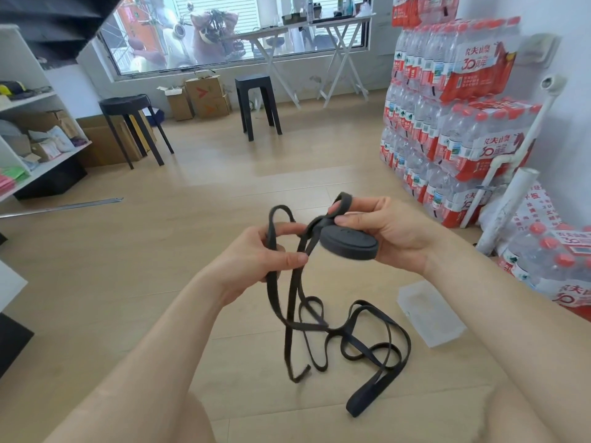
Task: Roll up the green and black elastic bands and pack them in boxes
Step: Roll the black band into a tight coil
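Wooden floor fills the head view, with water bottle packs stacked at your right. Your right hand grips a small roll of the black elastic band; your left hand pinches its loose length beside it. Much band lies unrolled on the floor, near a clear box. I judge rolling is only begun, packing not yet; no green band shows.

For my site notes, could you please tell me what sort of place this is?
Probably a small stockroom or packing room: stacked shrink-wrapped packs of red-capped water bottles, brown cardboard boxes, white shelving holding goods.
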Tool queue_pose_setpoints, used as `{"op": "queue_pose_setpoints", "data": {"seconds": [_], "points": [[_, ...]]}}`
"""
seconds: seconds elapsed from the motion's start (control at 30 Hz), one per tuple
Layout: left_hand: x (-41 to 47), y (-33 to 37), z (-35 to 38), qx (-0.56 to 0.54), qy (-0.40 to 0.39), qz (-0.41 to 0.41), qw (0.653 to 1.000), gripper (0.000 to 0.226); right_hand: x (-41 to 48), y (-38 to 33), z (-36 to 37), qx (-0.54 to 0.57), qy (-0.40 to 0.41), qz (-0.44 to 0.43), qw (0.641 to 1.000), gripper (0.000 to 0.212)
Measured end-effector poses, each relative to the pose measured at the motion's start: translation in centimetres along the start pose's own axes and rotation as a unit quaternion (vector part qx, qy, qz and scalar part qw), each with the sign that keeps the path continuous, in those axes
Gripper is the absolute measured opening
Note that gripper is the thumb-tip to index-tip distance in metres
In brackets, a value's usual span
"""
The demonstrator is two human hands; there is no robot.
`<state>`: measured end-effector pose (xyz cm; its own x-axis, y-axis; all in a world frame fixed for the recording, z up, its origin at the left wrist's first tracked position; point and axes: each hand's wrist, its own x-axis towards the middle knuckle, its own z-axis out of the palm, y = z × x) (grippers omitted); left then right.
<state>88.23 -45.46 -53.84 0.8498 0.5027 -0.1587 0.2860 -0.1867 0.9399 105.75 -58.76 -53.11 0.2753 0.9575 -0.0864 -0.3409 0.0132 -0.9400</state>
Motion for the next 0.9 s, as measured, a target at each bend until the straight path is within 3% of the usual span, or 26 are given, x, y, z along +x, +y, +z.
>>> {"op": "queue_pose_setpoints", "data": {"seconds": [0.27,0.33,0.4,0.43,0.5,0.53,0.6,0.7,0.8,0.9], "points": [[1.1,0.1,1.1,-0.086,0.113,0.036,0.989,0.011,-0.5,-0.9,-0.6,0.013,0.042,-0.01,0.999,0.025],[1.0,0.2,0.5,-0.08,0.135,0.041,0.987,0.015,-0.4,-0.7,-1.4,-0.139,0.098,0.016,0.985,0.028],[0.8,0.3,0.3,-0.139,0.124,0.039,0.982,0.021,-0.6,-0.3,-1.8,-0.375,0.141,0.039,0.915,0.025],[0.8,0.4,0.4,-0.175,0.104,0.034,0.978,0.025,-0.7,-0.1,-1.5,-0.461,0.124,0.045,0.878,0.026],[0.8,0.6,0.8,-0.241,0.067,0.017,0.968,0.029,-0.9,0.4,-0.1,-0.534,0.042,0.042,0.844,0.035],[0.9,0.8,1.1,-0.27,0.052,0.013,0.961,0.03,-0.8,0.7,0.8,-0.534,0.001,0.041,0.845,0.04],[1.0,1.0,1.6,-0.288,0.039,0.013,0.957,0.029,-0.4,1.3,2.2,-0.466,-0.066,0.061,0.88,0.051],[0.8,1.3,1.9,-0.204,0.056,0.035,0.977,0.023,-0.2,1.6,2.7,-0.311,-0.125,0.124,0.934,0.053],[0.6,1.1,1.7,-0.058,0.085,0.061,0.993,0.019,-0.1,1.4,2.1,-0.214,-0.111,0.133,0.962,0.04],[0.4,0.7,1.2,-0.017,0.056,0.058,0.997,0.023,0.3,1.6,1.7,-0.174,-0.068,0.128,0.974,0.03]]}}
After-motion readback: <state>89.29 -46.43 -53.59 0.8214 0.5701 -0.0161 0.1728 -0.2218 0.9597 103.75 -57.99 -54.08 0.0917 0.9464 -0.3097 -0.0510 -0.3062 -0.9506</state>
